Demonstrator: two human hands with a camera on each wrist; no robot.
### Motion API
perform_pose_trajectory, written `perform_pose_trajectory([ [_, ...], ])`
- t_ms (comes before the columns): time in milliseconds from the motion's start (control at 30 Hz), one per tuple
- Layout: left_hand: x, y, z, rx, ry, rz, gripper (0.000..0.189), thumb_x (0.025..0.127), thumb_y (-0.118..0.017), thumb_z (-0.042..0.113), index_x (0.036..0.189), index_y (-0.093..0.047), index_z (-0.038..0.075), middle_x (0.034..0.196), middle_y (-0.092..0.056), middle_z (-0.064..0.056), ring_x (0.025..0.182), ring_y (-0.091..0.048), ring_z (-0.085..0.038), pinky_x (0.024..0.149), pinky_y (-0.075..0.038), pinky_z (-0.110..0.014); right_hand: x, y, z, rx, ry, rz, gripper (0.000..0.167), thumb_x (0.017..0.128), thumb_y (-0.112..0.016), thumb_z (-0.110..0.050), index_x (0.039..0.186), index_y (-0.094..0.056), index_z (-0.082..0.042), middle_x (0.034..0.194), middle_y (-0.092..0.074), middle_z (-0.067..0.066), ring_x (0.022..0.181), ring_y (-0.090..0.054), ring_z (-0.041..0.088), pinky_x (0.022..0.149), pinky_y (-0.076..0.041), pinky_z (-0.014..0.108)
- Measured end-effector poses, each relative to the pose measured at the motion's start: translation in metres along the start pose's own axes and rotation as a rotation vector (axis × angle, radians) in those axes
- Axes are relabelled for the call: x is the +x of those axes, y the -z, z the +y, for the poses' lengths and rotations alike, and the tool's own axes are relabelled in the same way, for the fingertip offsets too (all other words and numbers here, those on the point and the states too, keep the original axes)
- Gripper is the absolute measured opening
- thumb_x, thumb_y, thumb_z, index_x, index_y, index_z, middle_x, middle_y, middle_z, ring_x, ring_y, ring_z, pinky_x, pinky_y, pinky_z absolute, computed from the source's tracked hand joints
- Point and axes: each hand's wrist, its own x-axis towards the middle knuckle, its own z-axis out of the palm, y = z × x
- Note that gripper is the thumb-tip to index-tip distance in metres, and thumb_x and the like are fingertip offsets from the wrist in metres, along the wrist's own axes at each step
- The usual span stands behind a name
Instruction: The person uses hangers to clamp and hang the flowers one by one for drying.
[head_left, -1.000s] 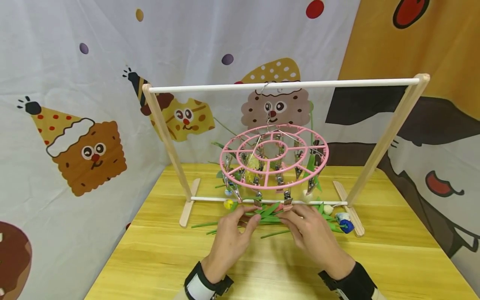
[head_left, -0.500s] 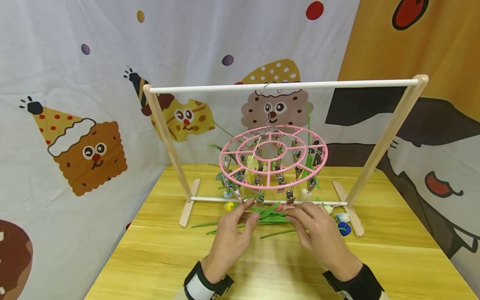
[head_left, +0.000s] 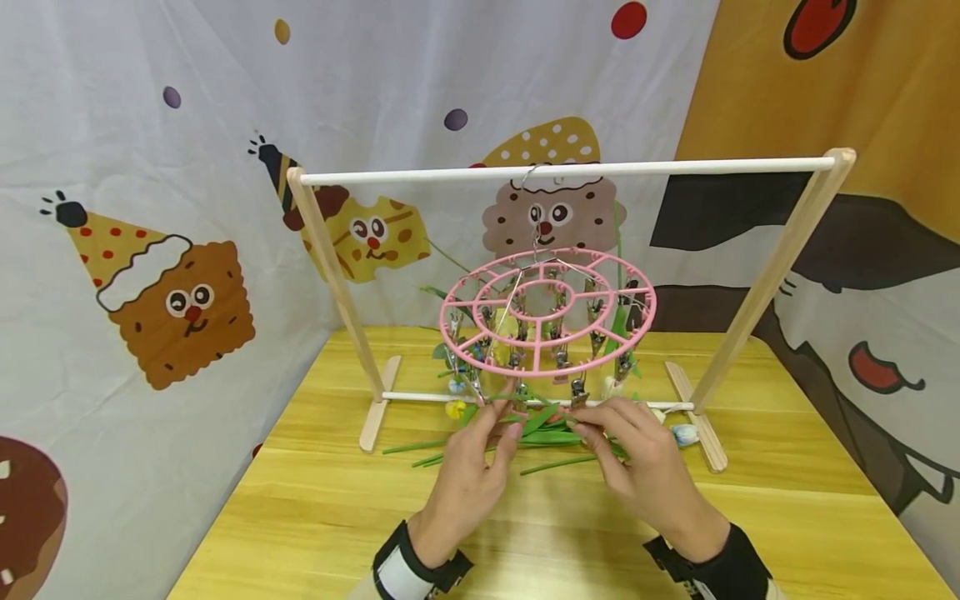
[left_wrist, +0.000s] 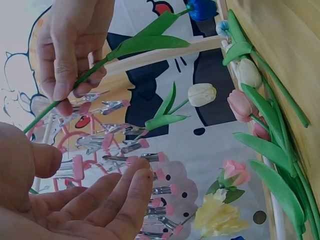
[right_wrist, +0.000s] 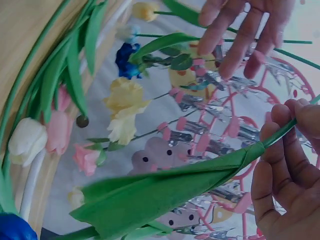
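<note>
In the head view my right hand (head_left: pixel 651 467) is low at the front of the pink round clip hanger (head_left: pixel 537 367). Its thumb and fingers pinch the green stem of a blue artificial tulip (left_wrist: pixel 202 10), with its bloom pointing away to the right. The long leaf (right_wrist: pixel 170 192) and stem cross the right wrist view. My left hand (head_left: pixel 468 471) is opposite, fingers spread and mostly straight beside the front metal clips (head_left: pixel 522 393). Pink-tipped clips (left_wrist: pixel 76 167) show behind the gap between its thumb and fingers. The tulip's stem end reaches towards this hand.
The hanger hangs from the white rod (head_left: pixel 420 176) of a wooden stand (head_left: pixel 776 267). On the table (head_left: pixel 300 500) lie green-stemmed tulips, including a white one (right_wrist: pixel 27 141) and a pink one (right_wrist: pixel 58 132). Yellow (right_wrist: pixel 125 105) and pink flowers (right_wrist: pixel 86 159) hang from the clips.
The blue bloom, visible right of my right hand before, is now hidden behind it in the head view. My left hand has shifted slightly right; the hanger sways a little.
</note>
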Motion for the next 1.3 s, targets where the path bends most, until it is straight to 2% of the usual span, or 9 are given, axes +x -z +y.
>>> perform_pose_trajectory([
  [100, 0.002, 0.0, 0.003, 0.013, -0.024, 0.011, 0.054, 0.125, -0.058, 0.024, 0.177, -0.049, 0.015, 0.153, -0.077, -0.014, 0.129, -0.083, -0.026, 0.11, -0.07, -0.044, 0.004, 0.002, -0.003, 0.02, -0.013, 0.014, 0.033, 0.122, -0.063, -0.034, 0.121, -0.085, -0.009, 0.105, -0.081, -0.001, 0.087, -0.074, 0.012, 0.083, -0.057, 0.016],
  [267, 0.005, 0.0, 0.009, 0.077, -0.076, 0.056, 0.045, 0.124, -0.06, 0.022, 0.166, -0.061, 0.006, 0.15, -0.079, -0.016, 0.126, -0.084, -0.025, 0.106, -0.072, -0.04, 0.011, 0.004, -0.007, 0.058, -0.038, 0.034, 0.034, 0.121, -0.063, -0.036, 0.12, -0.083, -0.009, 0.104, -0.08, 0.0, 0.087, -0.074, 0.01, 0.085, -0.06, 0.012],
  [400, 0.007, 0.001, 0.012, 0.13, -0.117, 0.104, 0.04, 0.123, -0.061, 0.018, 0.159, -0.067, 0.001, 0.158, -0.074, -0.018, 0.122, -0.084, -0.025, 0.105, -0.072, -0.04, 0.016, 0.004, -0.009, 0.093, -0.039, 0.071, 0.034, 0.12, -0.065, -0.036, 0.12, -0.083, -0.007, 0.106, -0.082, 0.002, 0.086, -0.076, 0.01, 0.083, -0.061, 0.01],
  [600, 0.011, 0.001, 0.018, 0.161, -0.1, 0.162, 0.046, 0.123, -0.063, 0.019, 0.164, -0.062, 0.0, 0.15, -0.078, -0.019, 0.133, -0.082, -0.029, 0.11, -0.07, -0.044, 0.022, 0.003, -0.012, 0.138, -0.059, 0.126, 0.028, 0.117, -0.071, -0.032, 0.119, -0.084, -0.008, 0.107, -0.082, 0.004, 0.086, -0.076, 0.008, 0.08, -0.061, 0.01],
  [667, 0.013, 0.001, 0.019, 0.163, -0.097, 0.177, 0.042, 0.122, -0.063, 0.019, 0.16, -0.066, -0.001, 0.154, -0.076, -0.019, 0.137, -0.08, -0.031, 0.112, -0.068, -0.046, 0.024, 0.003, -0.013, 0.161, -0.069, 0.136, 0.021, 0.115, -0.076, -0.027, 0.118, -0.085, -0.008, 0.107, -0.082, 0.004, 0.088, -0.077, 0.007, 0.079, -0.062, 0.011],
  [800, 0.015, 0.001, 0.02, 0.161, -0.117, 0.212, 0.034, 0.121, -0.065, 0.016, 0.149, -0.073, -0.002, 0.152, -0.076, -0.018, 0.128, -0.084, -0.03, 0.106, -0.071, -0.043, 0.027, 0.002, -0.015, 0.213, -0.095, 0.149, 0.011, 0.107, -0.085, -0.008, 0.117, -0.085, -0.006, 0.109, -0.083, 0.006, 0.092, -0.079, 0.005, 0.082, -0.064, 0.011],
  [1000, 0.016, 0.001, 0.021, 0.092, -0.071, 0.229, 0.045, 0.121, -0.065, 0.018, 0.161, -0.065, -0.002, 0.135, -0.085, -0.019, 0.109, -0.088, -0.023, 0.092, -0.073, -0.03, 0.03, -0.001, -0.02, 0.287, -0.138, 0.169, 0.033, 0.092, -0.089, 0.015, 0.117, -0.084, -0.006, 0.108, -0.083, 0.009, 0.089, -0.081, 0.006, 0.08, -0.066, 0.013],
  [1167, 0.019, 0.0, 0.02, 0.071, -0.043, 0.252, 0.04, 0.12, -0.067, 0.019, 0.154, -0.072, 0.0, 0.126, -0.088, -0.017, 0.107, -0.089, -0.023, 0.089, -0.073, -0.028, 0.033, -0.004, -0.022, 0.378, -0.152, 0.171, 0.045, 0.086, -0.085, 0.028, 0.119, -0.082, -0.002, 0.109, -0.082, 0.014, 0.092, -0.083, 0.005, 0.081, -0.07, 0.018],
  [1300, 0.02, -0.001, 0.021, 0.033, -0.013, 0.267, 0.032, 0.12, -0.067, 0.018, 0.144, -0.076, 0.0, 0.121, -0.088, -0.015, 0.105, -0.088, -0.026, 0.089, -0.073, -0.026, 0.034, -0.007, -0.023, 0.458, -0.153, 0.174, 0.046, 0.085, -0.082, 0.033, 0.119, -0.082, 0.001, 0.112, -0.08, 0.019, 0.102, -0.084, 0.007, 0.088, -0.072, 0.024],
])
